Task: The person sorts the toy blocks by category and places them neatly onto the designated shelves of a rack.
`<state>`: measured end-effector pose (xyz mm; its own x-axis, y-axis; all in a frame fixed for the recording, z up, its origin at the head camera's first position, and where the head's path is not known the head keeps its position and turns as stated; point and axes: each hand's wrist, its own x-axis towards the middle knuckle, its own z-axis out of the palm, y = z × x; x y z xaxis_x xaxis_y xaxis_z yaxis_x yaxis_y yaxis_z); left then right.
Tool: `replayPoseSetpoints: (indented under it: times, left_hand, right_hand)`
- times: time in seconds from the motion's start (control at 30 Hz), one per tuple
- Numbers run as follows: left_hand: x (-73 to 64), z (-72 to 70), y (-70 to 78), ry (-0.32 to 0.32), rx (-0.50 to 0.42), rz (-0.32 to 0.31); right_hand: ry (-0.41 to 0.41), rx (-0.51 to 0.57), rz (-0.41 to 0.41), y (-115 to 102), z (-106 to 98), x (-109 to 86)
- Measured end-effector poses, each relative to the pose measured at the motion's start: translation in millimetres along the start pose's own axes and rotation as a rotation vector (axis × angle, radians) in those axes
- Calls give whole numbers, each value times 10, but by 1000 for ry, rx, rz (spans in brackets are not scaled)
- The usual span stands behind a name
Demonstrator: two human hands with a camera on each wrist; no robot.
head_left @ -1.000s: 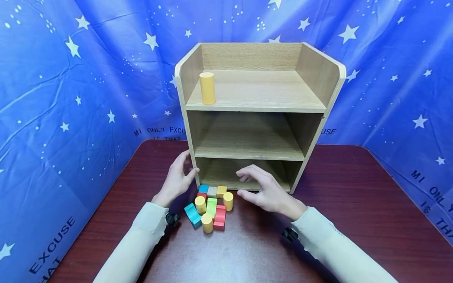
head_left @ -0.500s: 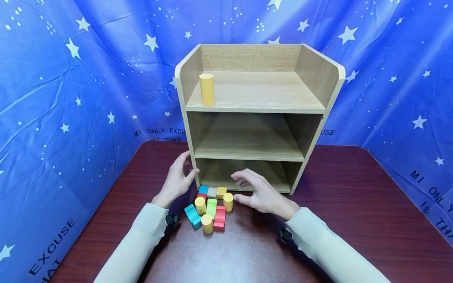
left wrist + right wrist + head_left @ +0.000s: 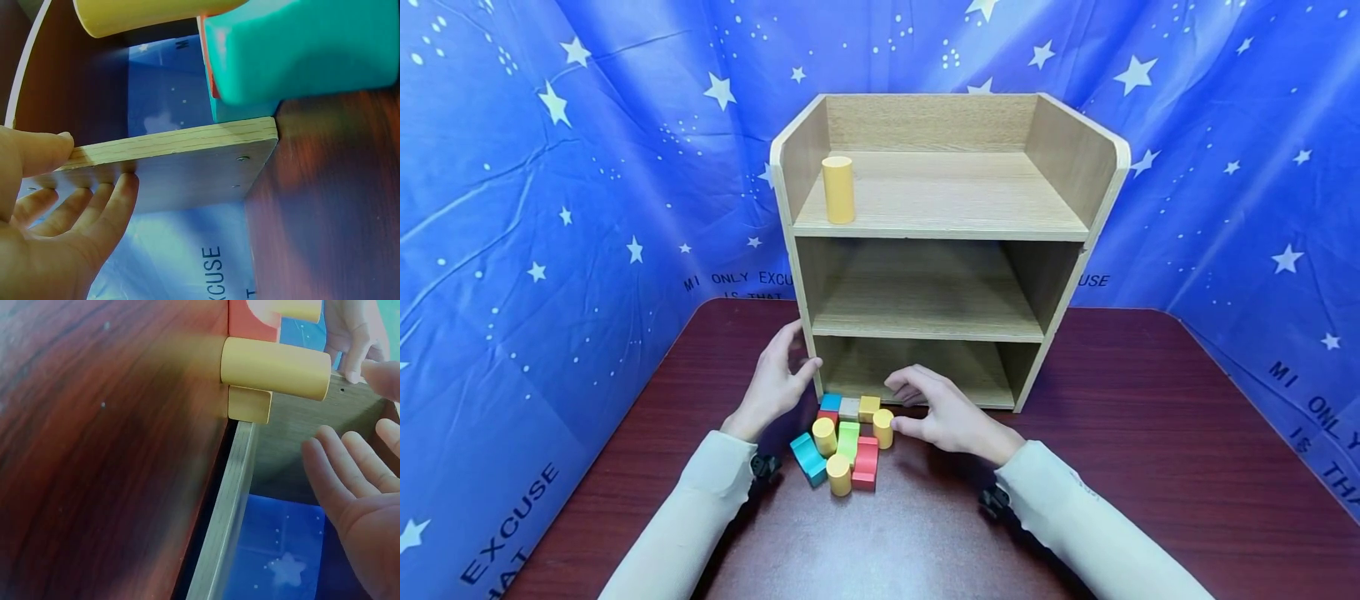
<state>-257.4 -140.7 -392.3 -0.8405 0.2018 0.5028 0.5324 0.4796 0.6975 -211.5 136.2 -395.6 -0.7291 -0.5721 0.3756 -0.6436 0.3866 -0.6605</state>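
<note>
My left hand (image 3: pixel 770 385) holds the left side panel of a wooden shelf unit (image 3: pixel 940 232). In the left wrist view its thumb lies at the panel's front edge and the fingers on the outer face. My right hand (image 3: pixel 952 417) hovers just right of a yellow cylinder (image 3: pixel 883 428) standing on the table. The right wrist view shows a gap between the thumb and that cylinder (image 3: pixel 275 367), with the fingers spread and holding nothing. Close by are a small yellow block (image 3: pixel 869 407), a red curved block (image 3: pixel 866 462) and a green curved block (image 3: pixel 848 442).
Two more yellow cylinders (image 3: pixel 839 474) and a teal curved block (image 3: pixel 808 458) stand in the cluster before the shelf. Blue (image 3: pixel 831 402), grey and red blocks sit at its back. A taller yellow cylinder (image 3: pixel 838 190) stands on the top shelf. Blue star-printed cloth surrounds the table (image 3: pixel 1150 450).
My right hand has moved left and slightly down, nearer the right-hand yellow cylinder. The left hand stays at the shelf panel, and the blocks have not moved.
</note>
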Motion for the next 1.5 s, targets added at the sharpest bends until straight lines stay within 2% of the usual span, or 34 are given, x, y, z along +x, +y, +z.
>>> replayPoseSetpoints:
  times: [0.43,0.77,1.1,1.5]
  left_hand:
    - [-3,4,-5,-5,-30,0]
    - [1,4,-2,-2,-23,1]
    - [-12,3,-4,2,-8,6]
    - [-5,3,12,17,-31,34]
  right_hand:
    - [-83,78,73,47,80,27]
    - [-146,36,77,62,103,47]
    - [-219,-2,117,43,103,76]
    - [-231,-93,116,24,113,92]
